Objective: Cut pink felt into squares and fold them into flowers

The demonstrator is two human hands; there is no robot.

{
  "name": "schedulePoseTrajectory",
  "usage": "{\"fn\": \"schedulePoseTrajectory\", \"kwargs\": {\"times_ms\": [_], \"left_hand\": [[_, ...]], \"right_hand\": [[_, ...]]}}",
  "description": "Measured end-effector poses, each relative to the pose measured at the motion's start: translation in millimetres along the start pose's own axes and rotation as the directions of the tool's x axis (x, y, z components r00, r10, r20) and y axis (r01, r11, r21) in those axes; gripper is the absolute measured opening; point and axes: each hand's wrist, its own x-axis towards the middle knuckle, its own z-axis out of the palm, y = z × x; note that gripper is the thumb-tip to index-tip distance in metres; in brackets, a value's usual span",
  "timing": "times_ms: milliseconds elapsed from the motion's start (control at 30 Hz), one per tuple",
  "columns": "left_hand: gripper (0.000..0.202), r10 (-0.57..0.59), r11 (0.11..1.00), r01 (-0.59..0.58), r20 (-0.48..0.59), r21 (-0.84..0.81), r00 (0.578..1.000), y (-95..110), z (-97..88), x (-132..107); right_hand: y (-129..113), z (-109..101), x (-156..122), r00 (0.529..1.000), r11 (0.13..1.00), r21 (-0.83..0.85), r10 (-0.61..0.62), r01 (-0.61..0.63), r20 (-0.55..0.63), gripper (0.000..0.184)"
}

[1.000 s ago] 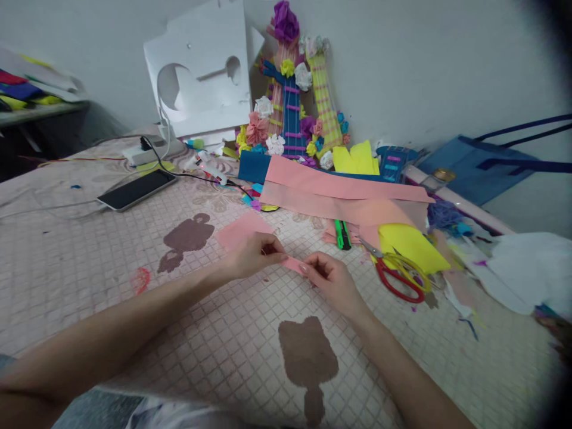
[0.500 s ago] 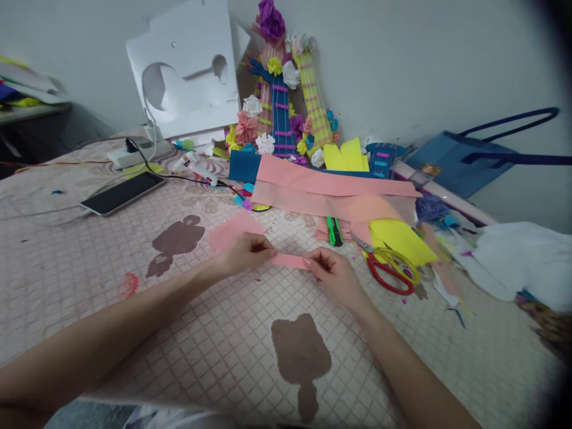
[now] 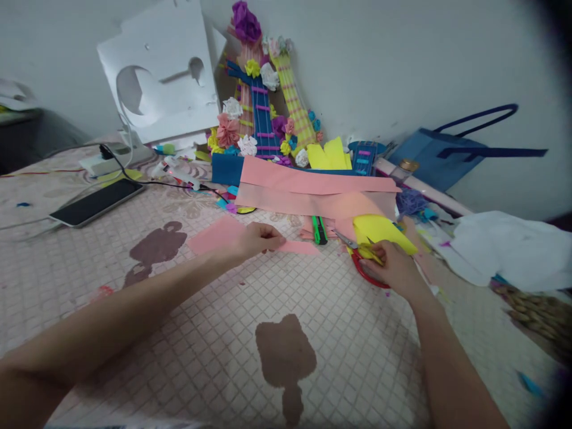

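My left hand (image 3: 259, 239) pinches one end of a narrow pink paper strip (image 3: 300, 246), whose other end is free and points right. Just behind that hand a larger pink paper sheet (image 3: 214, 234) lies on the table. My right hand (image 3: 393, 268) has its fingers closed on the yellow handles of a pair of scissors (image 3: 373, 253); the hand hides part of them. Red-handled scissors (image 3: 365, 275) lie directly beneath, partly covered. A green utility knife (image 3: 319, 231) rests to their left, and yellow paper (image 3: 385, 232) lies behind the right hand.
Long pink sheets (image 3: 313, 183) lie across the back. Paper-flower guitars (image 3: 263, 113) lean on the wall beside a white foam board (image 3: 161, 77). A phone (image 3: 96, 202) and a glue gun (image 3: 176, 171) with cables are at left; a white bag (image 3: 500, 250) is at right.
My right hand has let go of the pink strip and moved right onto the yellow-handled scissors. My left hand still holds the strip. The view has shifted to the right.
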Motion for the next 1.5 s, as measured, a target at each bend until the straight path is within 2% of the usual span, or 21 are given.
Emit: {"fn": "schedulePoseTrajectory", "kwargs": {"times_ms": [100, 167, 267, 400, 533, 633, 733, 833, 1033, 1167, 1333, 1500], "left_hand": [[0.019, 0.03, 0.998, -0.028, 0.032, -0.048, 0.999, 7, 20.8, 17], [0.018, 0.065, 0.995, -0.059, 0.07, -0.08, 0.995, 15, 40.0, 32], [0.02, 0.156, 0.985, -0.153, 0.037, -0.079, 0.987, 30, 69.5, 54], [0.017, 0.125, 0.992, -0.125, -0.088, 0.008, 0.988, 42, 94.6, 74], [0.016, 0.099, 0.993, -0.092, -0.094, 0.077, 0.991, 43, 106.9, 82], [0.014, 0.11, 0.98, -0.093, -0.093, 0.175, 0.99, 42, 120.7, 89], [0.014, 0.135, 0.952, -0.107, -0.079, 0.288, 0.988, 41, 140.0, 95], [0.015, 0.148, 0.911, -0.107, -0.073, 0.399, 0.986, 40, 155.6, 94], [0.019, 0.168, 0.813, -0.11, -0.049, 0.571, 0.985, 35, 159.9, 85], [0.017, 0.192, 0.771, -0.131, -0.032, 0.623, 0.981, 31, 156.2, 80], [0.019, 0.214, 0.745, -0.165, 0.002, 0.646, 0.977, 27, 154.4, 73], [0.019, 0.195, 0.73, -0.158, 0.019, 0.665, 0.981, 29, 158.5, 79]], "right_hand": [[3, 4, 1, 0.998, 1.0, 0.021, 0.002, -0.003, 0.067, 0.036], [0, 2, 2, 0.998, 1.0, 0.017, 0.005, -0.006, 0.07, 0.034], [-7, -3, 0, 0.999, 1.0, 0.015, 0.002, -0.003, 0.048, 0.032], [-8, -10, -5, 0.995, 0.982, 0.163, 0.101, -0.098, -0.007, 0.04], [9, -19, -10, 0.964, 0.91, 0.367, 0.247, -0.193, -0.104, 0.047], [21, -26, -13, 0.923, 0.871, 0.421, 0.347, -0.251, -0.167, 0.046], [24, -32, -16, 0.904, 0.869, 0.423, 0.371, -0.257, -0.213, 0.045], [13, -35, -17, 0.924, 0.88, 0.418, 0.33, -0.226, -0.194, 0.042], [-19, -32, -20, 0.975, 0.943, 0.269, 0.214, -0.193, -0.052, 0.034], [-27, -26, -20, 0.985, 0.949, 0.268, 0.171, -0.164, -0.001, 0.034], [-30, -22, -20, 0.987, 0.958, 0.243, 0.158, -0.152, -0.008, 0.034], [-37, -19, -20, 0.984, 0.984, 0.058, 0.17, -0.167, -0.058, 0.031]]}}
